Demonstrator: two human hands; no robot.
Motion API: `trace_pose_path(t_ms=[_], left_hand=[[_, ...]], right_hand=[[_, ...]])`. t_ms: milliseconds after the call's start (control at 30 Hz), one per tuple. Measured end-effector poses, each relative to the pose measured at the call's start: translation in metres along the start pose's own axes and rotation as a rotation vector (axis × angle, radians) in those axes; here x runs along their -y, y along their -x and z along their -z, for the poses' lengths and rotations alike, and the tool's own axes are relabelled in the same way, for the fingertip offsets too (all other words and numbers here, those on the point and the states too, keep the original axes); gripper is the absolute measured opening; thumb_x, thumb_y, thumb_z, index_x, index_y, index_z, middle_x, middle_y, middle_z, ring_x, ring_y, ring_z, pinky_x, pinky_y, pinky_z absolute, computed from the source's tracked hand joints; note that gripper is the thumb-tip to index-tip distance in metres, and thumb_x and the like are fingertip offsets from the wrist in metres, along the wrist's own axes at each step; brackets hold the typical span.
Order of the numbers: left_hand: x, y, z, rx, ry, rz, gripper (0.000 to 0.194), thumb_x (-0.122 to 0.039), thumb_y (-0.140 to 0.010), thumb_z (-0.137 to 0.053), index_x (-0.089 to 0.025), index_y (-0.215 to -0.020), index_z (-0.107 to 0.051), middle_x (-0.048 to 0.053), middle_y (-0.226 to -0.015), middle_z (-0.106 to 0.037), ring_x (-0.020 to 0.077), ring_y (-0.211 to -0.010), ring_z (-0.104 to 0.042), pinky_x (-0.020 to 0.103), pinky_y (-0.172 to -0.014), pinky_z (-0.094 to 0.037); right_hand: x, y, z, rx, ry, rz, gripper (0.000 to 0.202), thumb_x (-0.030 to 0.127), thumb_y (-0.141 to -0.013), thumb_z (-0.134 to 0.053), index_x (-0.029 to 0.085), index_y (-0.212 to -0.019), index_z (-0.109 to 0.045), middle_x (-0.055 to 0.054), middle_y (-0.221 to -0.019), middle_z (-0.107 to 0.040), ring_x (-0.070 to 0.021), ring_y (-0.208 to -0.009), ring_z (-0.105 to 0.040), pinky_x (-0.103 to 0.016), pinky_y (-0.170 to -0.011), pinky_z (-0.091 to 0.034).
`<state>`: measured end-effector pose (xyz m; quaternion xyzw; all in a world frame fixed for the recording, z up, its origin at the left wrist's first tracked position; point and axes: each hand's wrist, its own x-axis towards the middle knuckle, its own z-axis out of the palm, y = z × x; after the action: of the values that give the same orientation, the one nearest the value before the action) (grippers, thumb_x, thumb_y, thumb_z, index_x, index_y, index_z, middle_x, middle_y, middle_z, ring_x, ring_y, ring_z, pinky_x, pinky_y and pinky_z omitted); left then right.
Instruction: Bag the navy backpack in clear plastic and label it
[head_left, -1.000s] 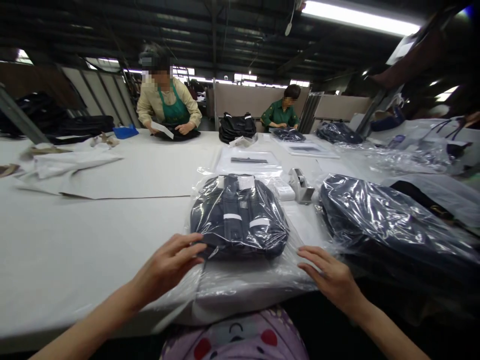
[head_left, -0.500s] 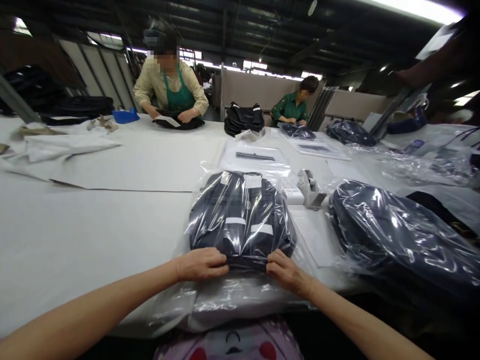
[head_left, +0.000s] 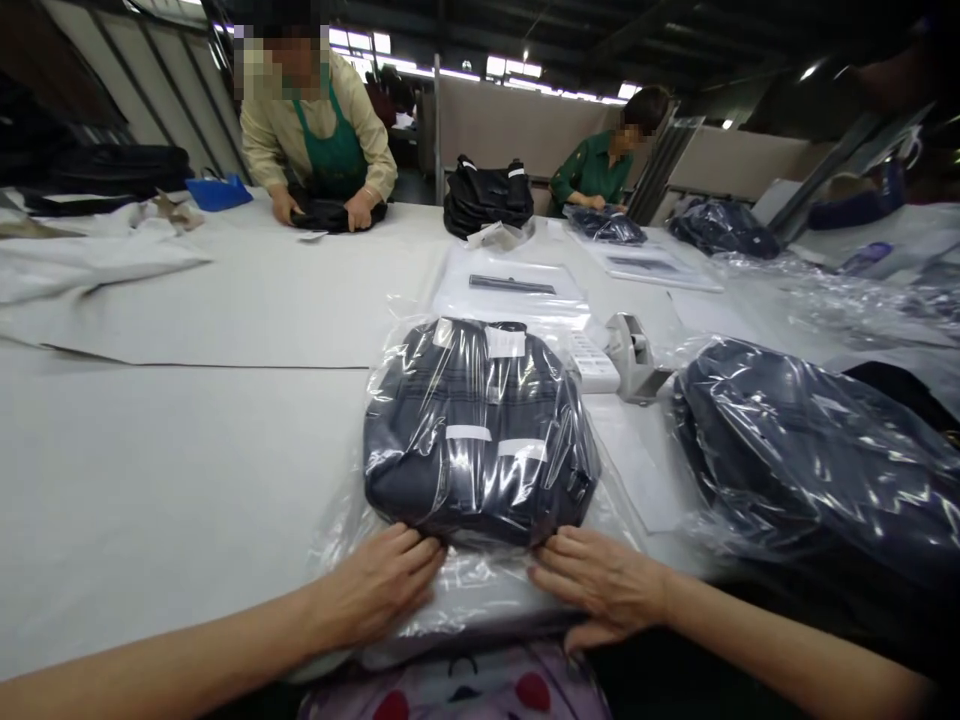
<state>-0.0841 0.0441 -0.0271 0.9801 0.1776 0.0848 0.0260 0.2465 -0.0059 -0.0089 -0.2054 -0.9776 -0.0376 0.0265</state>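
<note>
A folded dark navy garment with white labels lies inside a clear plastic bag (head_left: pixel 480 430) on the white table (head_left: pixel 165 480), right in front of me. My left hand (head_left: pixel 379 585) lies flat on the loose open end of the bag, fingertips against the garment's near edge. My right hand (head_left: pixel 600 585) presses the same flap down on the other side, fingers spread and touching the bundle. Neither hand grips anything.
A bigger bagged dark bundle (head_left: pixel 817 450) lies to the right. Behind the bag are a tape dispenser (head_left: pixel 634 350), a white label pad (head_left: pixel 592 362) and a stack of flat bags (head_left: pixel 510 290). Two people (head_left: pixel 322 140) (head_left: pixel 600 165) work at the far edge, with a black pile (head_left: pixel 487 195) between them.
Both hands came in from the bag's sides to the garment's near edge, then slid back onto the loose flap and flattened it. The view has moved closer and tilted down.
</note>
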Motion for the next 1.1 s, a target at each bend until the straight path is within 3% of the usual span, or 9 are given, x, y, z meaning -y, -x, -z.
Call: trace_pose_path(t_ms=[133, 267, 333, 433, 500, 667, 767, 833, 1100], left_hand=[[-0.013, 0.004, 0.013, 0.130, 0.084, 0.083, 0.087, -0.070, -0.074, -0.048, -0.012, -0.136, -0.032, 0.017, -0.124, -0.050, 0.0322, -0.110, -0.045, 0.046, -0.096, -0.034], [-0.021, 0.005, 0.009, 0.091, 0.103, 0.170, 0.095, -0.073, -0.069, -0.051, -0.012, -0.138, -0.028, 0.015, -0.126, -0.050, 0.0329, -0.112, -0.043, 0.049, -0.100, -0.027], [-0.025, 0.004, 0.002, 0.062, 0.080, 0.244, 0.084, -0.063, -0.074, -0.056, -0.013, -0.136, -0.032, 0.014, -0.125, -0.052, 0.0324, -0.110, -0.044, 0.050, -0.098, -0.027], [-0.025, 0.001, -0.006, 0.056, 0.050, 0.333, 0.035, -0.024, -0.086, -0.048, -0.018, -0.121, -0.049, 0.008, -0.113, -0.061, 0.0272, -0.099, -0.050, 0.045, -0.090, -0.034], [-0.022, -0.001, -0.008, 0.047, 0.073, 0.379, 0.031, -0.009, -0.084, -0.040, -0.020, -0.107, -0.057, 0.005, -0.100, -0.065, 0.0239, -0.092, -0.053, 0.040, -0.084, -0.037], [-0.014, -0.003, -0.003, 0.028, 0.201, 0.443, 0.031, -0.013, -0.089, -0.030, -0.018, -0.090, -0.061, 0.002, -0.079, -0.065, 0.0190, -0.078, -0.057, 0.035, -0.079, -0.039], [-0.014, 0.001, -0.004, 0.015, 0.203, 0.417, 0.033, -0.018, -0.093, -0.027, -0.018, -0.091, -0.060, 0.001, -0.077, -0.065, 0.0181, -0.076, -0.057, 0.035, -0.081, -0.039], [-0.014, 0.004, -0.007, -0.045, 0.151, 0.365, 0.030, -0.020, -0.094, -0.029, -0.019, -0.097, -0.058, 0.000, -0.081, -0.066, 0.0177, -0.076, -0.057, 0.034, -0.080, -0.040], [-0.006, 0.009, -0.022, -0.367, -0.165, 0.045, 0.022, -0.017, -0.093, -0.035, -0.018, -0.093, -0.056, 0.005, -0.101, -0.065, 0.0116, -0.070, -0.061, 0.020, -0.058, -0.045]], right_hand=[[0.005, 0.003, 0.004, 0.047, -0.015, -0.052, 0.031, 0.028, -0.095, -0.035, 0.009, -0.112, -0.053, -0.015, -0.101, -0.061, -0.0216, -0.091, -0.052, -0.036, -0.080, -0.041], [0.006, 0.003, -0.003, -0.035, -0.125, -0.140, 0.027, 0.011, -0.094, -0.028, 0.012, -0.100, -0.055, -0.009, -0.087, -0.061, -0.0185, -0.081, -0.050, -0.032, -0.075, -0.040], [0.009, 0.002, -0.007, -0.164, -0.187, -0.222, 0.028, 0.009, -0.093, -0.025, 0.013, -0.094, -0.053, -0.007, -0.080, -0.059, -0.0173, -0.074, -0.048, -0.031, -0.070, -0.039], [0.012, -0.003, -0.009, -0.324, -0.177, -0.319, 0.024, 0.010, -0.093, -0.028, 0.015, -0.086, -0.050, -0.005, -0.071, -0.054, -0.0164, -0.068, -0.043, -0.030, -0.065, -0.036], [0.014, -0.006, -0.009, -0.342, -0.151, -0.349, 0.023, 0.015, -0.093, -0.029, 0.016, -0.080, -0.048, -0.003, -0.069, -0.051, -0.0161, -0.067, -0.042, -0.031, -0.065, -0.034], [0.016, -0.006, -0.009, -0.286, -0.128, -0.296, 0.038, 0.054, -0.083, -0.050, 0.018, -0.074, -0.045, -0.002, -0.068, -0.050, -0.0169, -0.067, -0.042, -0.032, -0.065, -0.033], [0.015, -0.003, -0.013, -0.339, -0.099, -0.312, 0.019, 0.028, -0.090, -0.043, 0.018, -0.074, -0.047, -0.003, -0.068, -0.052, -0.0167, -0.068, -0.043, -0.032, -0.067, -0.034], [0.013, 0.000, -0.015, -0.385, -0.128, -0.340, 0.023, 0.013, -0.091, -0.032, 0.018, -0.077, -0.050, -0.002, -0.066, -0.052, -0.0156, -0.066, -0.043, -0.031, -0.067, -0.036], [0.010, 0.008, -0.013, -0.534, -0.221, -0.393, 0.021, 0.016, -0.092, -0.039, 0.020, -0.090, -0.060, -0.005, -0.080, -0.057, -0.0146, -0.075, -0.054, -0.027, -0.068, -0.047]])
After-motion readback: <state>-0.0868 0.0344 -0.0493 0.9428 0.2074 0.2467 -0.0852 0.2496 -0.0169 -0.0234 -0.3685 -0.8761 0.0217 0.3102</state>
